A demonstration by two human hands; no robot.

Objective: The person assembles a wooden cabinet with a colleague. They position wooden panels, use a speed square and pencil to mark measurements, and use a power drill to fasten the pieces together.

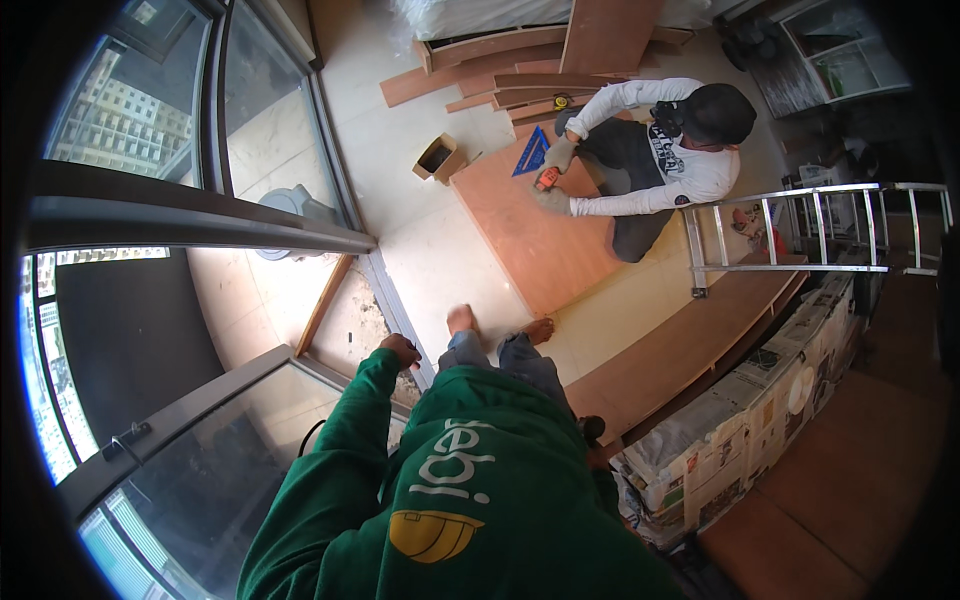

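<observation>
My left hand [402,350] hangs beside my left thigh, above the metal door track [385,290], its fingers curled. A small dark spot shows at the fingers; what it is I cannot make out. Low at my right hip, my right hand [598,457] is mostly hidden by my green sweatshirt [450,430]. A dark, rounded object [592,428] sticks out beside it, and whether I hold it is unclear. Ahead of my bare feet lies a reddish-brown wood panel [530,230] on the floor.
A co-worker [690,150] sits at the panel, gloved hands around an orange tool [547,178], near a blue triangular square [532,152]. A small cardboard box [438,160], stacked boards [530,80], an aluminium ladder [790,230], a newspaper-covered unit [730,440] and glass doors [270,110] stand around.
</observation>
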